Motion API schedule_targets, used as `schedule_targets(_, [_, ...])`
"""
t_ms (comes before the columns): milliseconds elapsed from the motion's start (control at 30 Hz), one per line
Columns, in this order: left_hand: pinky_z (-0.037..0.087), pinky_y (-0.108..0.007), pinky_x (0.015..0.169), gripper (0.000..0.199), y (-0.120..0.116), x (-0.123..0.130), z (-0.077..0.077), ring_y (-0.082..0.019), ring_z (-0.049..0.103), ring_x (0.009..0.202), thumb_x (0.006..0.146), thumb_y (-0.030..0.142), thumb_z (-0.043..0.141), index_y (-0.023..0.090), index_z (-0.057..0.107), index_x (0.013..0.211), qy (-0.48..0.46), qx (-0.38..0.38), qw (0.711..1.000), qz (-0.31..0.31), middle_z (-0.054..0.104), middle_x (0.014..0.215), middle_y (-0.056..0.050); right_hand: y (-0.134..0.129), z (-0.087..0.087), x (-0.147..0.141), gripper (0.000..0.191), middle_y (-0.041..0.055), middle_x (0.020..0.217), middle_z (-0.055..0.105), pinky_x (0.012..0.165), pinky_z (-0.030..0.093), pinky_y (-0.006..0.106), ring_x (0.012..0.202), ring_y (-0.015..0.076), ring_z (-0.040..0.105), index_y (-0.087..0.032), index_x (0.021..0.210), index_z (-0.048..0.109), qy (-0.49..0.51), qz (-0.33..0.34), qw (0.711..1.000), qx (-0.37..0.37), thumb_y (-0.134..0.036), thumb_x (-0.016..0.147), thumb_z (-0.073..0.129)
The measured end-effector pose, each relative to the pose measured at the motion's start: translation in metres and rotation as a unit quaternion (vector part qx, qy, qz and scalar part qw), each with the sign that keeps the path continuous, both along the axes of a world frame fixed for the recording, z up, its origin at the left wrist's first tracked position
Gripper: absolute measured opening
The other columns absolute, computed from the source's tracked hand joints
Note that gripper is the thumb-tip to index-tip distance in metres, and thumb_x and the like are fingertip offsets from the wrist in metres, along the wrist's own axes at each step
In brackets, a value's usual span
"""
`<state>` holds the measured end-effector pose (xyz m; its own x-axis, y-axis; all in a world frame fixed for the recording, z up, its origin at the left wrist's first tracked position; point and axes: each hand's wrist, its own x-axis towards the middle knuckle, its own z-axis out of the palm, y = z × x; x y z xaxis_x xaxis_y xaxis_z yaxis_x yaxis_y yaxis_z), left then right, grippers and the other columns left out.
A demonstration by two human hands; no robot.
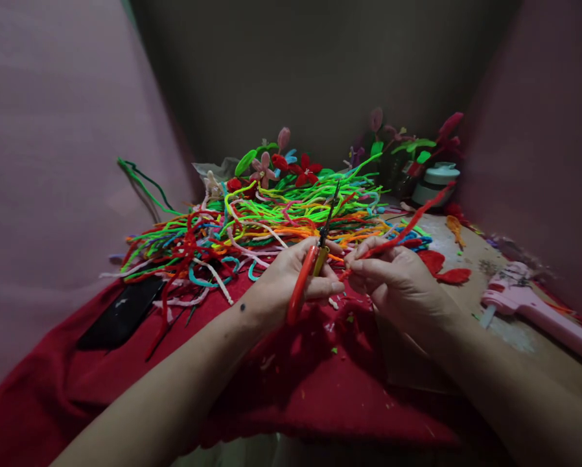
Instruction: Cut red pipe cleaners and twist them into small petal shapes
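My left hand [284, 275] is closed around red-handled pliers [301, 285], whose thin dark jaws point up and away. In my right hand [400, 279], thumb and fingers pinch a red pipe cleaner [420, 215]; its long end slants up to the right. The fingertips of both hands come close together near the pipe cleaner's lower end. I cannot tell whether the left fingers also touch it. Just beyond the hands lies a tangled heap of coloured pipe cleaners [271, 224]. Red petal-shaped pieces [451, 276] rest to the right of my right hand.
A black phone [120, 314] lies at the left on the red cloth [320, 402]. At right, a pink glue gun [538, 308] rests on a brown board [485, 240]. Behind are pipe-cleaner flowers [306, 170] and a pale-lidded jar [437, 181]. Pink walls flank both sides.
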<state>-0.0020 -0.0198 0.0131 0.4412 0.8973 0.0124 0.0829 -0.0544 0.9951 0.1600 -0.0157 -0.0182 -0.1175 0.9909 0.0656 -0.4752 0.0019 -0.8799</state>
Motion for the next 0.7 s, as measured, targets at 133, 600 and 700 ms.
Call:
schedule_targets(133, [0.031, -0.019, 0.044, 0.037, 0.0, 0.0, 0.0, -0.006, 0.042, 0.045, 0.068, 0.023, 0.068, 0.015, 0.052, 0.101, 0.012, -0.012, 1.0, 0.006, 0.051, 0.056, 0.005, 0.0, -0.006, 0.001, 0.012, -0.0039, 0.057, 0.054, 0.051, 0.034, 0.023, 0.051, 0.008, 0.044, -0.018, 0.073, 0.064, -0.084, -0.034, 0.995, 0.039, -0.015, 0.063, 0.071])
schedule_targets(600, [0.044, -0.033, 0.069, 0.032, 0.036, -0.028, -0.02, -0.026, 0.061, 0.084, 0.08, 0.027, 0.047, 0.014, 0.05, 0.108, 0.55, 0.238, 0.795, 0.097, 0.062, 0.089, -0.012, 0.017, 0.006, 0.017, 0.015, -0.0017, 0.058, 0.057, 0.047, 0.042, 0.022, 0.052, 0.0094, 0.051, -0.017, 0.062, 0.064, 0.041, -0.113, 0.993, -0.007, -0.013, 0.054, 0.075])
schedule_targets(700, [0.045, -0.037, 0.077, 0.031, 0.03, -0.029, -0.022, -0.028, 0.058, 0.093, 0.078, 0.024, 0.048, 0.009, 0.052, 0.105, 0.589, 0.281, 0.755, 0.072, 0.058, 0.101, -0.018, 0.015, 0.004, 0.012, 0.014, -0.0004, 0.058, 0.06, 0.047, 0.042, 0.022, 0.05, 0.0093, 0.052, -0.016, 0.063, 0.065, 0.014, -0.107, 0.994, -0.005, -0.017, 0.057, 0.077])
